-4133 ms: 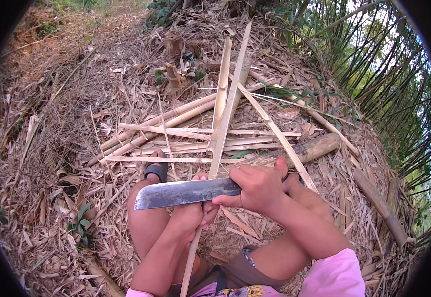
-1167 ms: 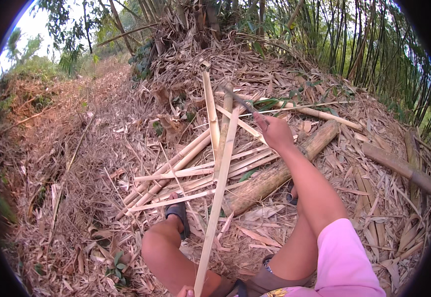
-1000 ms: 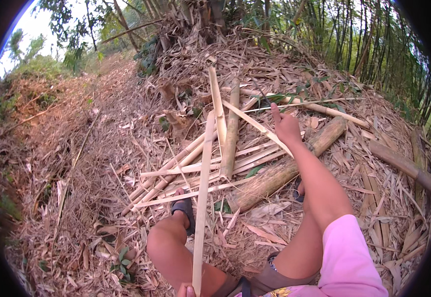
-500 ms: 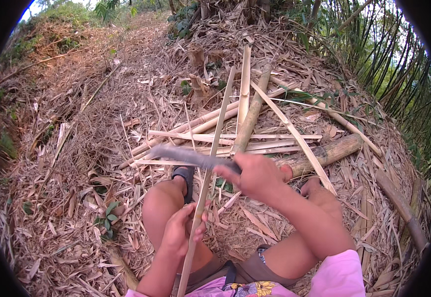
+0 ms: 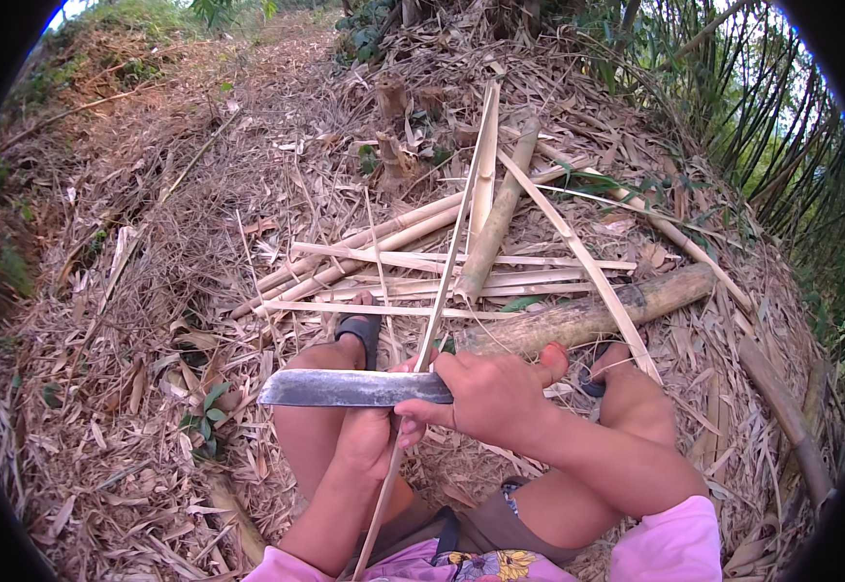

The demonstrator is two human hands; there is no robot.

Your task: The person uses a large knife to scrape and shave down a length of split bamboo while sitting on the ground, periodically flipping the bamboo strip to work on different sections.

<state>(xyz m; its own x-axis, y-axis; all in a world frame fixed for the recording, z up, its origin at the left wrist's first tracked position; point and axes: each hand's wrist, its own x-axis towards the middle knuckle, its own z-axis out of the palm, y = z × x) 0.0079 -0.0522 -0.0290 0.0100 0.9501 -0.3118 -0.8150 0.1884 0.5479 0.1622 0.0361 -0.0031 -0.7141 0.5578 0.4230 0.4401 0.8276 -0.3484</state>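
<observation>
The right hand (image 5: pixel 500 393) has its fingers (image 5: pixel 453 369) closed round one knife (image 5: pixel 354 389), the left hand (image 5: pixel 368 438) round one strip (image 5: pixel 442 291); one log (image 5: pixel 669 293) lies beyond.

Right fingers (image 5: pixel 478 380) grip broad knife (image 5: pixel 345 389) across bamboo strip (image 5: pixel 454 257) held in left fingers (image 5: pixel 409 433).

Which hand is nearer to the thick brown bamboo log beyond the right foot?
Right. In view, the right hand is just below the log; the left hand is lower, farther left.
</observation>
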